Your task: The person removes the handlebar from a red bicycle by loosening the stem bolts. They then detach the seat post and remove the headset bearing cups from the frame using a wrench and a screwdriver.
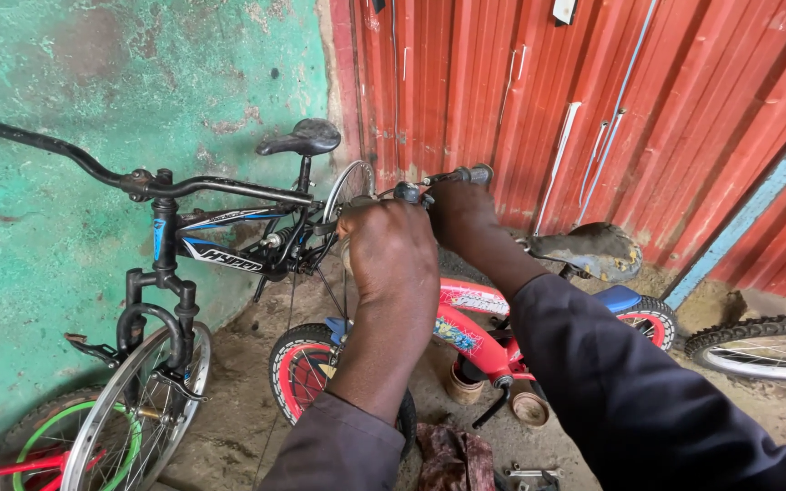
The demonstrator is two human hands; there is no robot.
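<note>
Both our hands are on the handlebar [429,182] of the small red children's bicycle [466,332], which stands on the dirt floor [238,400] in front of us, close to the red corrugated metal wall [593,100]. Left hand [391,255] closed in a fist around the bar near its middle; right hand [461,223] wrapped around the bar just beyond, short of the dark rubber grip [477,173] at the bar's end.

Risks, as we judge them — the bike has no visible support but our hold, so a hard twist on the bar could swing the front wheel [302,373] and tip the frame toward the black mountain bike [220,245] leaning on the green plaster wall [93,182]. A small tin [531,409] and loose tools [529,475] lie near the crank; a sliding bike could scatter them.

Materials: glossy red painted tube frame with bright stickers, knobby black tyre with red rim, torn saddle [589,247] with its cover peeling. Plaster flaking and stained; floor gritty, uneven. A crumpled rag [452,459] lies below.
</note>
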